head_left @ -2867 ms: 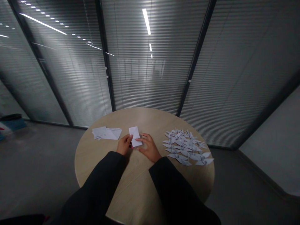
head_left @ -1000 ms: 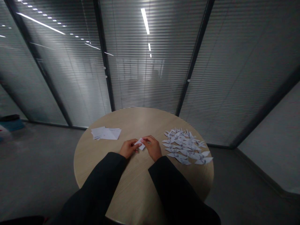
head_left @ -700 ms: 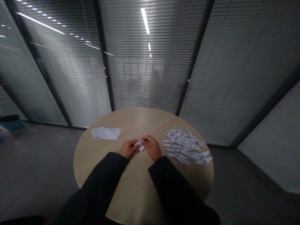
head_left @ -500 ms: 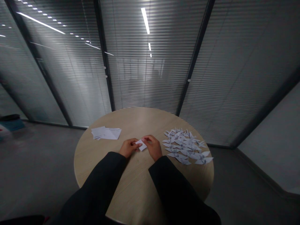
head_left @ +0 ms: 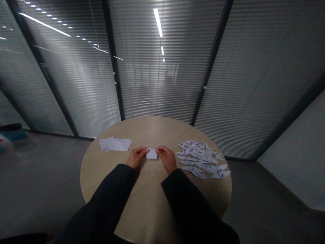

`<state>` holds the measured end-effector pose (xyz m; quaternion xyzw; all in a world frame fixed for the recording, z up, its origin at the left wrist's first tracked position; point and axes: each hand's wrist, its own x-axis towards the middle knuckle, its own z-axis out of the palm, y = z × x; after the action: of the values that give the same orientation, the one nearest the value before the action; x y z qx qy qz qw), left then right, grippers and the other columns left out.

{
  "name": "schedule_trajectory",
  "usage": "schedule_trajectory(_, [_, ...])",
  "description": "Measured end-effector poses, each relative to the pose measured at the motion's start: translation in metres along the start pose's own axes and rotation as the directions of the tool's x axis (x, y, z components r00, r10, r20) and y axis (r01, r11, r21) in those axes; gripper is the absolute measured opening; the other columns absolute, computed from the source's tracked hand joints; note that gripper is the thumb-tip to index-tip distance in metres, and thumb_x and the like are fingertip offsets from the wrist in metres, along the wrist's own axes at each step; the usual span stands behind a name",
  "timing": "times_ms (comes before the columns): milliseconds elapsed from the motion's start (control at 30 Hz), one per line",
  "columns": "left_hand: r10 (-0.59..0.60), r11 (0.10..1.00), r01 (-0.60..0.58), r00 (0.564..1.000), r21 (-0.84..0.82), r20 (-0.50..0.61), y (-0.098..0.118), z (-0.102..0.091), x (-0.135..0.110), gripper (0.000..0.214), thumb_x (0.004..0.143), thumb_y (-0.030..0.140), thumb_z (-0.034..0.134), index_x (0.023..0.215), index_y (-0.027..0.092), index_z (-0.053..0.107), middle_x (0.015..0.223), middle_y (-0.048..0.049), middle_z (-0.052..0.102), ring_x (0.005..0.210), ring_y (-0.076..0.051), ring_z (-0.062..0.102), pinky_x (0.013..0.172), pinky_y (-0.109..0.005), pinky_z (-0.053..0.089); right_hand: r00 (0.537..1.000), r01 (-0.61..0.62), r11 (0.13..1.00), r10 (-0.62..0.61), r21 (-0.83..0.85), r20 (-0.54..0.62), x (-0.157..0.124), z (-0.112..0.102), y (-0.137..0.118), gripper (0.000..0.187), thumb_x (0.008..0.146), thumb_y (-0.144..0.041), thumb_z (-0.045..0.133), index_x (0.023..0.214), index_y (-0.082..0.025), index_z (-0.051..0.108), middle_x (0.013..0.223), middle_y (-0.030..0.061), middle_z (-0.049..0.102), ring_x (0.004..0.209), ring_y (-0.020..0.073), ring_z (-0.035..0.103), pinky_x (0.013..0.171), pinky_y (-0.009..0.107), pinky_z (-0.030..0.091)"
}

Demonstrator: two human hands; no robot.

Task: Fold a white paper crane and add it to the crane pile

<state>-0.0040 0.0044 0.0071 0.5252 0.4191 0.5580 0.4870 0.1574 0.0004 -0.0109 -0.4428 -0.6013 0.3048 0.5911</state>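
Note:
A small folded white paper (head_left: 151, 154) lies on the round wooden table (head_left: 152, 210) between my hands. My left hand (head_left: 135, 158) pinches its left edge with fingers closed. My right hand (head_left: 166, 158) pinches its right edge in the same way. Both arms wear dark sleeves and reach in from the near side of the table.
A stack of flat white sheets (head_left: 115, 144) lies on the table to the left. Several folded paper cranes (head_left: 201, 158) are spread on the right side. Glass walls with blinds (head_left: 162, 67) stand behind the table; grey floor surrounds it.
The paper was a taller rectangle 2.9 s ago; it is now folded smaller. Both hands have shifted from working it close together to holding its two side edges, slightly farther away.

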Motion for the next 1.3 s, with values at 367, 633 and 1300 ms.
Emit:
schedule_trajectory(367, [0.103,0.988,-0.097,0.994,0.121,-0.042,-0.003,-0.001,-0.002,0.039,0.061,0.052,0.070,0.071,0.014,0.067,0.062,-0.0044,0.063,0.062,-0.018,0.055,0.062,-0.030,0.042,1.000,-0.006,1.000,0.006,0.025,0.007,-0.002,0.001,-0.006,0.015,0.074,-0.035,0.065,0.078,-0.021,0.069,0.081,0.0033,0.072,0.078,0.0193,0.066,0.076,0.033,0.052])
schedule_trajectory(633, [0.338,0.850,-0.301,0.941,0.431,-0.009,0.008,0.003,-0.014,0.025,0.081,0.041,0.048,0.068,0.020,0.051,0.059,0.0018,0.050,0.060,-0.015,0.047,0.057,-0.025,0.036,0.999,-0.025,0.999,0.023,0.043,0.037,-0.003,0.004,-0.009,0.015,0.072,-0.034,0.066,0.077,-0.021,0.069,0.080,0.0036,0.072,0.077,0.0197,0.067,0.075,0.033,0.053])
schedule_trajectory(1300, [0.351,0.805,-0.327,0.935,0.495,0.048,0.011,0.001,-0.016,0.026,0.087,0.040,0.044,0.074,0.020,0.056,0.060,0.0013,0.053,0.062,-0.015,0.051,0.059,-0.025,0.036,0.993,-0.118,0.973,0.111,0.200,0.044,-0.003,0.006,-0.007,0.017,0.067,-0.033,0.070,0.076,-0.019,0.070,0.078,0.0037,0.072,0.077,0.0206,0.067,0.075,0.034,0.053])
